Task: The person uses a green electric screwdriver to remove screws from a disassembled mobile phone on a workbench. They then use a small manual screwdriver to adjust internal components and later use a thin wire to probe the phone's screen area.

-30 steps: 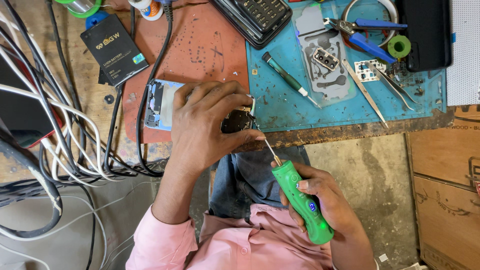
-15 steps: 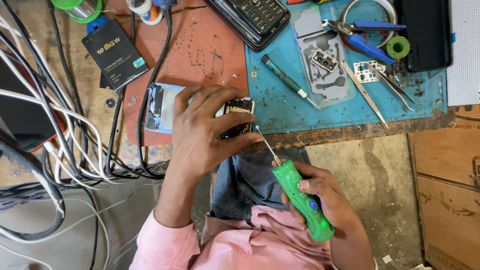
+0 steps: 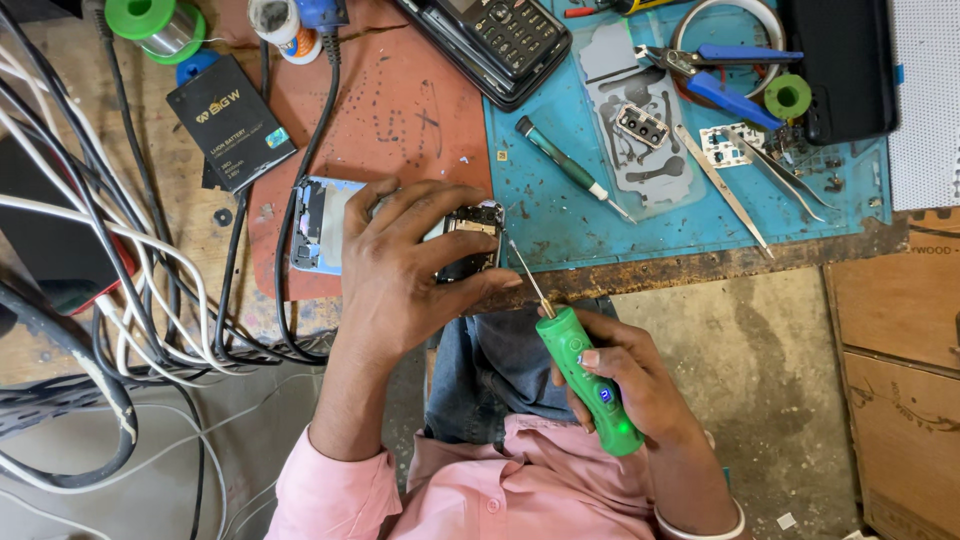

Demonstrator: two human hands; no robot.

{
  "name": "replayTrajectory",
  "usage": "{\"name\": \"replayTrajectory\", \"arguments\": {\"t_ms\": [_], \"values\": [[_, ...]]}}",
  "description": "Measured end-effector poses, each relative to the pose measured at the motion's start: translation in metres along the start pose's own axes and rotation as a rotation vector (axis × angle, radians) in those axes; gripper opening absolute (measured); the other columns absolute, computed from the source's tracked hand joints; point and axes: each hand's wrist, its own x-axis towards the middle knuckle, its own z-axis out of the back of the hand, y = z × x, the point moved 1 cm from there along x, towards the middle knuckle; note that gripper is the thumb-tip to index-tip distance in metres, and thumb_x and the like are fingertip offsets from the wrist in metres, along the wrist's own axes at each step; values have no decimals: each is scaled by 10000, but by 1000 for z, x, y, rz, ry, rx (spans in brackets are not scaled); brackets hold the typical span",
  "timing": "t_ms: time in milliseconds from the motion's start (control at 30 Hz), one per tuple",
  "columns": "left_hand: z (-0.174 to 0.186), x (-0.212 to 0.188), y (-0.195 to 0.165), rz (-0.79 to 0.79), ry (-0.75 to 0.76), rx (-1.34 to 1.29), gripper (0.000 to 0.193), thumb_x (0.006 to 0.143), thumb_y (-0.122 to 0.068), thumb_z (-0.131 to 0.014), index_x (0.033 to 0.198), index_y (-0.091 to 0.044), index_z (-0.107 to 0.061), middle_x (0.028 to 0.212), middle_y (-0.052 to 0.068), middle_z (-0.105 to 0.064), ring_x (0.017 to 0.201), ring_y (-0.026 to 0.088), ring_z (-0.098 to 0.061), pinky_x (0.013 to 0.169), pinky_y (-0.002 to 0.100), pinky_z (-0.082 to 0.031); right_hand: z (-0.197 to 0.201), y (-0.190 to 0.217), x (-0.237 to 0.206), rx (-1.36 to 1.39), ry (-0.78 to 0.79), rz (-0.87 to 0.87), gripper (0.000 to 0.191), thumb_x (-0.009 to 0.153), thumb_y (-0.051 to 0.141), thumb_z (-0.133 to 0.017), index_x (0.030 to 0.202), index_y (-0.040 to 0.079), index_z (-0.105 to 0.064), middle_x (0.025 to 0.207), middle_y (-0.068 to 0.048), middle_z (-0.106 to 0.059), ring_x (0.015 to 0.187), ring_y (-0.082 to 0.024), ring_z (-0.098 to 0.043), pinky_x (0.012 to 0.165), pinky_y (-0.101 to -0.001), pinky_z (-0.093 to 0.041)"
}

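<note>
Opened blue-cased phone [image 3: 320,225], at the blue mat's [image 3: 560,215] left edge, is being clamped by the left hand [image 3: 400,270]; right hand [image 3: 625,375] is gripping the green electric screwdriver [image 3: 585,375], best kept square to the screw.

Two screwdrivers: green electric [image 3: 590,385], slim dark [image 3: 565,165]; two tweezers [image 3: 722,185]; one pliers [image 3: 725,75]; one black battery [image 3: 232,120]; one keypad phone [image 3: 490,40]
</note>
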Motion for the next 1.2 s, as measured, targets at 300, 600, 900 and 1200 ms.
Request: {"name": "replayTrajectory", "arguments": {"t_ms": [300, 600, 900, 1200], "values": [[-1, 1, 1, 42, 33, 25, 548, 736, -430, -906, 1152, -148, -687, 1227, -7, -718, 1219, 222, -630, 1107, 459, -368, -12, 15, -5, 21, -22, -35, 606, 872, 245, -550, 1392, -67, -551, 794, -180, -655, 429, -195, -581, 361, -306, -484], [0, 3, 4, 30, 56, -15, 566, 706, -371, -893, 1177, -155, -666, 1252, 11, -710, 1208, 238, -627, 1073, 459, -365, -12, 20, -3, -11, -44, -20, 490, 886, 281, -561, 1194, -97, -610, 777, -170, -665, 425, -187, -598, 342, -309, -496], [7, 11, 12, -54, 158, -71, 628, 651, -313, -886, 1215, -151, -664, 1187, 36, -701, 1191, 263, -634, 1112, 489, -383, -4, 16, -2, -18, -26, -17, 574, 862, 287, -588, 1306, -77, -596, 795, -170, -657, 445, -184, -590, 369, -300, -498], [18, 5, 17, -1, 299, -202, 832, 655, -158, -786, 1431, -86, -494, 1282, 78, -692, 1255, 269, -640, 1266, 560, -274, 4, 21, -22, -42, -16, -46, 615, 856, 260, -579, 1378, -66, -583, 796, -174, -666, 440, -182, -589, 389, -296, -495]]}}
